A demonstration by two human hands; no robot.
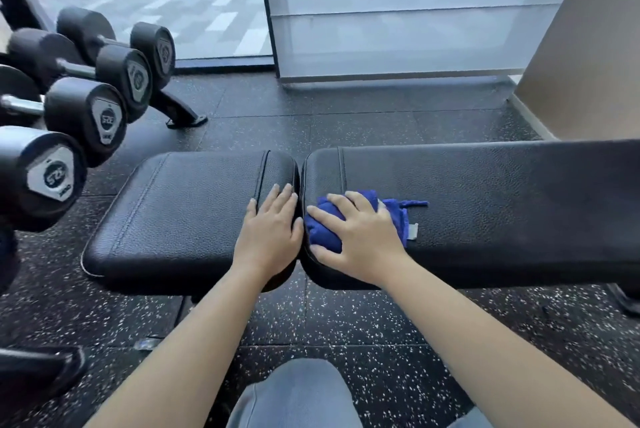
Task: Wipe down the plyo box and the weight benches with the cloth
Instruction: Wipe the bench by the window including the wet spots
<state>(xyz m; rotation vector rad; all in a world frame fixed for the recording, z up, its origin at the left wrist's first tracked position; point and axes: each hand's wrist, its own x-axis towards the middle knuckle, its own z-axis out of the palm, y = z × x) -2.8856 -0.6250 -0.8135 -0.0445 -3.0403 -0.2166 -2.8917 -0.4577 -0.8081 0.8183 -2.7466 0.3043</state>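
Observation:
A black padded weight bench lies across the middle of the view, with a short seat pad (pixel 180 212) on the left and a long back pad (pixel 485 205) on the right. My left hand (pixel 272 230) rests flat with straight fingers on the seat pad's right end, beside the gap between the pads. My right hand (pixel 360 237) presses a bunched blue cloth (pixel 320 228) onto the left end of the back pad, fingers spread over it. A frayed corner and a white tag of the cloth stick out to the right. No plyo box is in view.
A rack of black dumbbells (pixel 86 115) stands close on the left, its foot (pixel 183 115) reaching toward the bench. Speckled black rubber floor (pixel 346 323) surrounds the bench. A glass wall (pixel 398 11) and a beige wall (pixel 588 63) stand behind. My knee (pixel 294 393) is at the bottom.

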